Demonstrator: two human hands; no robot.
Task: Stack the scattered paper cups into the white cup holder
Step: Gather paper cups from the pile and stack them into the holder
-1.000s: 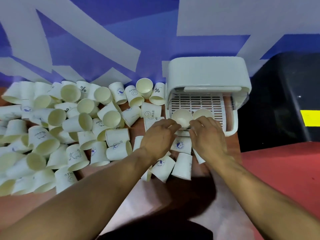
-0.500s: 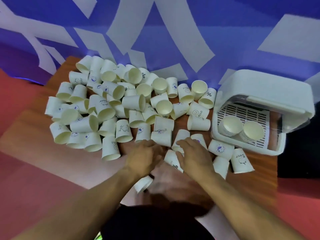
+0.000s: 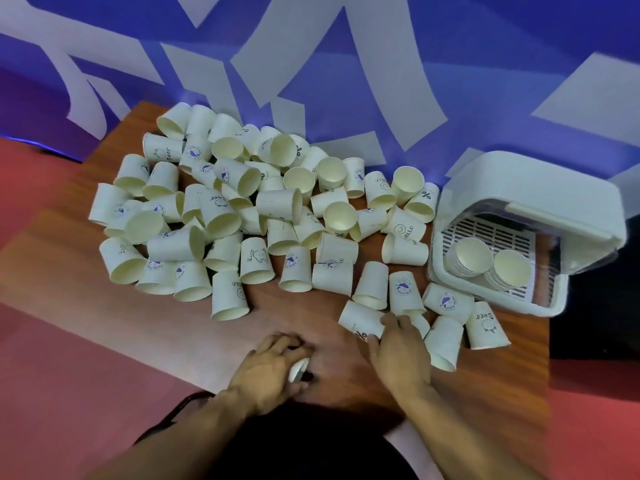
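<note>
The wooden worktop (image 3: 277,327) fills mid-frame, with scattered paper cups (image 3: 221,216) heaped across its left and centre. At the right edge sits the white cup holder (image 3: 519,188), with two nested stacks (image 3: 471,258) on its grille. At lower centre the right hand (image 3: 398,351) pinches a percent-marked cup (image 3: 360,322) lying on its side. The left hand (image 3: 270,372) curls round a half-hidden cup (image 3: 298,370). I'd turn both mouths one way and nest them before carrying them over.

2 bare forearms (image 3: 460,427), left hand (image 3: 268,374), right hand (image 3: 398,355)
</note>
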